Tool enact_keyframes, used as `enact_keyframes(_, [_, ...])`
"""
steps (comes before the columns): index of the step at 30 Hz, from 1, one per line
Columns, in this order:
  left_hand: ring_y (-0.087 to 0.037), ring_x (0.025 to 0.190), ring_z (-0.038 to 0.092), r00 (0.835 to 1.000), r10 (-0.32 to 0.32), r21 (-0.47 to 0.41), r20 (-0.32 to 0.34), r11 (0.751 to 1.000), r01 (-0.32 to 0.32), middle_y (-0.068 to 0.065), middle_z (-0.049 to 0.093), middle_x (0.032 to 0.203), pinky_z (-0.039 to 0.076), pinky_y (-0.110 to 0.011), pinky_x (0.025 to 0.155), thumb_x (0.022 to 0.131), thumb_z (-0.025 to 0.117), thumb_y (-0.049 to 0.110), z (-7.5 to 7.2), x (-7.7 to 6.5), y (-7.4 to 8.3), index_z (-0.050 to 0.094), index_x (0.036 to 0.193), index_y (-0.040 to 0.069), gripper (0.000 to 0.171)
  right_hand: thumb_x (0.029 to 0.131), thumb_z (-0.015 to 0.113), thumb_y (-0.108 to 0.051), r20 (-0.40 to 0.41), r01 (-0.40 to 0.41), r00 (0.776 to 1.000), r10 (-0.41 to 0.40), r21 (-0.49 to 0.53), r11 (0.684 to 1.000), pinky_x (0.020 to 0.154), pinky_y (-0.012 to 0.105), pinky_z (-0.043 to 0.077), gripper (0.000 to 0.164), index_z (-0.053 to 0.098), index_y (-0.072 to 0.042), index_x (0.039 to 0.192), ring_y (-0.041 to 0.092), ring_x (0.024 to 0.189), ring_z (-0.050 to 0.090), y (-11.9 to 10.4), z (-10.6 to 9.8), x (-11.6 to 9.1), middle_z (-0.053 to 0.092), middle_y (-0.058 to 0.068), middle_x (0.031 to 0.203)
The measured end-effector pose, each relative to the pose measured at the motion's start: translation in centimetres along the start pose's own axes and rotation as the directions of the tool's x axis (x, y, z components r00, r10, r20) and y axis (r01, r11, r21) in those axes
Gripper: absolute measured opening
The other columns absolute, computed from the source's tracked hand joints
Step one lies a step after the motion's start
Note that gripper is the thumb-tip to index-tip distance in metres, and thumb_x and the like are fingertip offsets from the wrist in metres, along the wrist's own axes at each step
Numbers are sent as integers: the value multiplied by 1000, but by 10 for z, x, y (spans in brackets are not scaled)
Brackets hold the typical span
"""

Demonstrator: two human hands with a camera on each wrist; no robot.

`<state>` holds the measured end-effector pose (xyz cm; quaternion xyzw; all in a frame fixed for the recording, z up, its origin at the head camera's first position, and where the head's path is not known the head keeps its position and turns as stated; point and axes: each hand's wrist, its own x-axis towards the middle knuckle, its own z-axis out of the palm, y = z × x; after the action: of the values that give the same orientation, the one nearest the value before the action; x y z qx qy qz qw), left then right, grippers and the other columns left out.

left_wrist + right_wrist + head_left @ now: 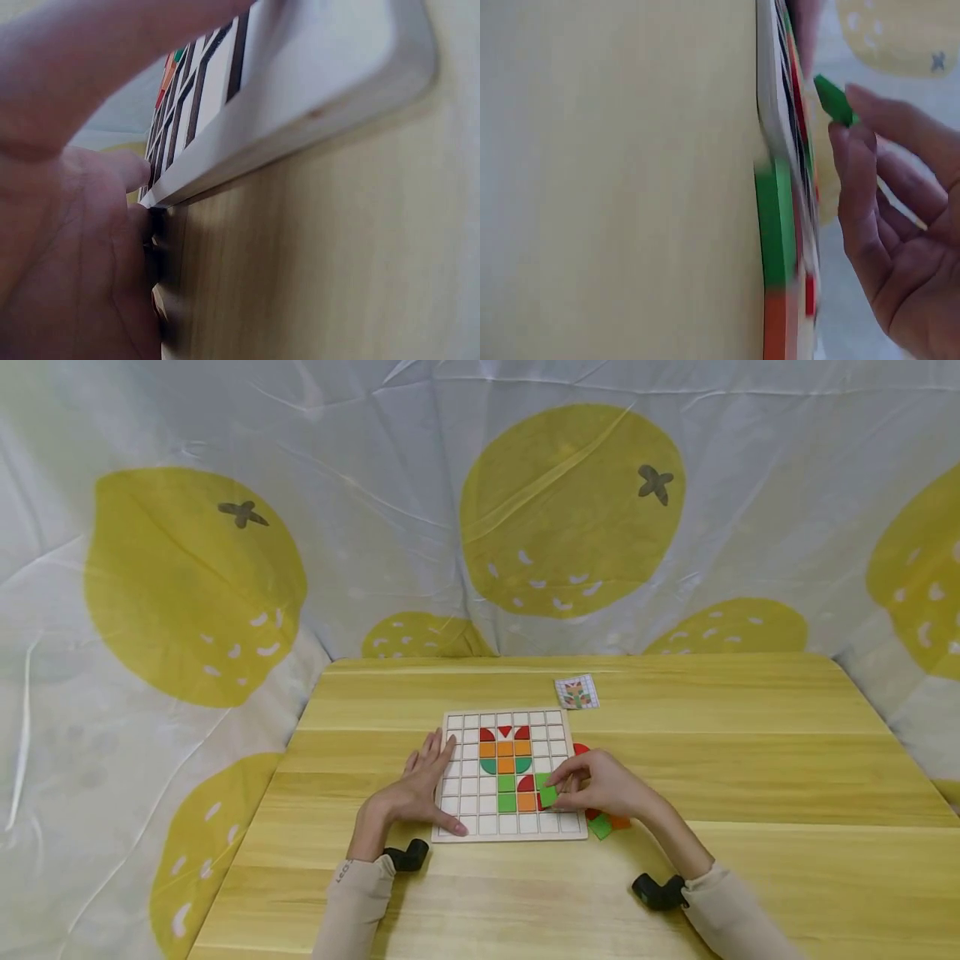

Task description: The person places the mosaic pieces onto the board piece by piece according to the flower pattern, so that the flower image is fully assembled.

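A white gridded board (487, 826) lies on the wooden table, with red, orange and green tiles set in its squares as a tulip-like figure. My left hand (416, 785) rests along the board's left edge, thumb and fingers spread; the left wrist view has the palm (67, 247) beside the board's side. My right hand (603, 783) pinches a green square tile (831, 97) between thumb and fingertips. That tile is raised over the lower right part of the figure, overlapping a red piece there in the head view.
Loose tiles lie against the board's right side, among them a green square (601, 827), an orange piece (621, 822) and a red one (581, 748), partly behind the right hand. A small printed pattern card (577, 692) lies beyond the board. A lemon-print cloth (375, 527) hangs behind the table.
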<state>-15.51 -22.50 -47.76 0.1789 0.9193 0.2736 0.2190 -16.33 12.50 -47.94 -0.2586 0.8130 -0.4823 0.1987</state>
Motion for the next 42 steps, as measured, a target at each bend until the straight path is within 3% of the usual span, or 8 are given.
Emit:
enact_keyframes(6, [-37,161,-19,1000,-4,11,8,1000,4,-19,-23,171,-6,-60,130,67,96,48,0,0,1,-5,166,5,148,83,87,-12,27,30,999,-31,60,998,55,17,49,20,81,-3,100,5,59,57,-15,34,10,72,2,78])
enact_keyframes(12, [-38,160,-18,1000,1,9,6,1000,-1,-20,-23,171,-6,-60,130,68,96,48,0,0,2,-5,166,4,147,81,89,-15,20,7,1000,-7,-14,1000,56,18,49,17,81,-8,95,4,61,57,-20,53,14,69,-6,74])
enact_keyframes(17, [-39,160,-17,1000,6,10,2,1000,-6,-21,-22,171,-5,-60,131,68,96,47,0,0,2,-3,165,3,146,80,89,-13,9,-18,1000,18,-14,1000,55,18,49,17,80,-8,94,5,60,56,-21,57,14,68,-4,73])
enact_keyframes(34, [-40,161,-16,1000,10,10,0,1000,-10,-22,-21,171,-3,-62,130,68,96,47,0,0,2,-2,166,3,145,82,87,-11,16,6,1000,-6,9,1000,55,17,46,14,82,-8,95,7,62,56,-20,56,15,67,-2,72])
enact_keyframes(42, [-39,161,-16,1000,9,2,0,1000,-9,-21,-21,171,-4,-62,130,68,96,47,-1,0,2,-2,166,3,145,81,88,-11,-12,18,1000,-18,-35,999,54,17,47,14,83,-8,94,5,61,56,-22,60,19,67,-2,71])
